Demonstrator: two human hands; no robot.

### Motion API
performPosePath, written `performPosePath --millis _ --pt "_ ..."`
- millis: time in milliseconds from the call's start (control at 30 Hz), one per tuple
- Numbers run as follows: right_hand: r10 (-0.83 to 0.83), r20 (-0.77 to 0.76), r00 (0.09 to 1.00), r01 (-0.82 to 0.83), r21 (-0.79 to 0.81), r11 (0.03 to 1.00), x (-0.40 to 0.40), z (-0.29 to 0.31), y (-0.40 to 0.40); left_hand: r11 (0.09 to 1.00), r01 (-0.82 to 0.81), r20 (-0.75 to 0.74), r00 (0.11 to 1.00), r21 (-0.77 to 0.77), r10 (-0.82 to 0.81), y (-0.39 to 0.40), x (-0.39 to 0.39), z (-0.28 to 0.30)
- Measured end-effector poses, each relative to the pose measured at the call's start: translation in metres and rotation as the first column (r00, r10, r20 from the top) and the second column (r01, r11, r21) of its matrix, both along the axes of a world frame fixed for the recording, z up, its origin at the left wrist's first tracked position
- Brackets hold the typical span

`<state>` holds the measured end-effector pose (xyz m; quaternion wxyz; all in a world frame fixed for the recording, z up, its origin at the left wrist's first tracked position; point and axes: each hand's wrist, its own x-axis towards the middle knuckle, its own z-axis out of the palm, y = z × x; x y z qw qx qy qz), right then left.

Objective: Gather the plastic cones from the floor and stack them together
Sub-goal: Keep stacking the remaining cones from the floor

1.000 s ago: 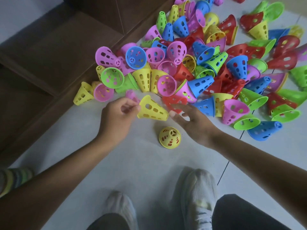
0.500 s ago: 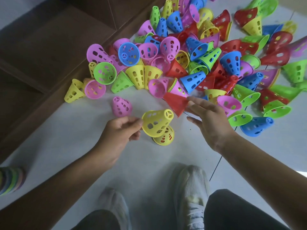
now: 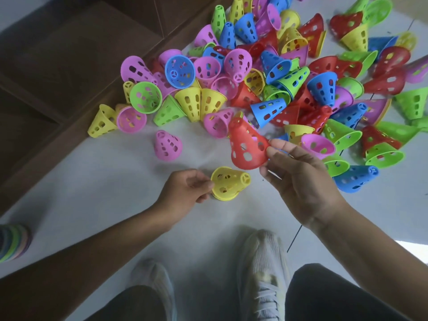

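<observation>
The left hand (image 3: 185, 188) pinches a yellow perforated cone (image 3: 229, 183) at its wide rim, between the thumb and the curled fingers (image 3: 201, 181). This cone lies tilted, its narrow tip pointing away from the fingers to the right, and it sits over a second yellow cone (image 3: 223, 197), of which only the rim shows below; whether the two are fully nested I cannot tell. Both are low over the white floor (image 3: 104, 181), just in front of the fingers.

The right hand (image 3: 303, 179) holds a red perforated cone (image 3: 247, 147) in the air. Its thumb and fingertips (image 3: 275, 144) grip the wide rim at the cone's right side, and the narrow tip points up and away from them. The red cone is just above and to the right of the yellow one, close but apart from it.

Beyond the fingers of both hands lies the pile of loose cones (image 3: 278, 72), pink, blue, green, yellow and red, spread over the floor and touching each other in many places. One pink cone (image 3: 167, 145) stands alone, upright on its wide rim, between the pile and the left fingers. A blue cone (image 3: 354, 178) lies on its side just to the right of the right hand.

At the far left edge a stack of mixed-colour cones (image 3: 14, 242) is partly in view. Dark wooden furniture (image 3: 69, 54) borders the floor on the left. Below the hands are two pale shoes (image 3: 264, 269) and dark trousers (image 3: 328, 295).
</observation>
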<state>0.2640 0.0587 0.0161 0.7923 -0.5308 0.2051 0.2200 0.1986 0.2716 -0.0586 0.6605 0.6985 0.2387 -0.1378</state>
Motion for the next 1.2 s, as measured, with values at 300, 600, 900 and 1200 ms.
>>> performPosePath --millis 300,600,900,1200 --pt "0.107 -0.047 0.993 -0.112 -0.117 0.987 -0.018 -0.024 0.004 0.992 0.057 -0.044 0.998 0.116 -0.053 -0.003 -0.006 -0.018" --pt "0.160 -0.125 0.979 -0.177 -0.139 0.974 -0.022 -0.049 0.014 0.843 0.091 0.122 0.976 0.530 -0.181 0.037 0.003 0.004" --pt "0.190 -0.136 0.972 -0.220 -0.255 0.942 -0.016 -0.068 0.018 0.608 -0.140 0.385 0.875 0.781 -0.293 0.082 0.035 0.019" --pt "0.252 -0.138 0.958 -0.286 -0.391 0.875 -0.014 -0.078 0.012 0.623 0.032 0.202 0.932 0.782 -0.302 0.090 0.058 0.001"
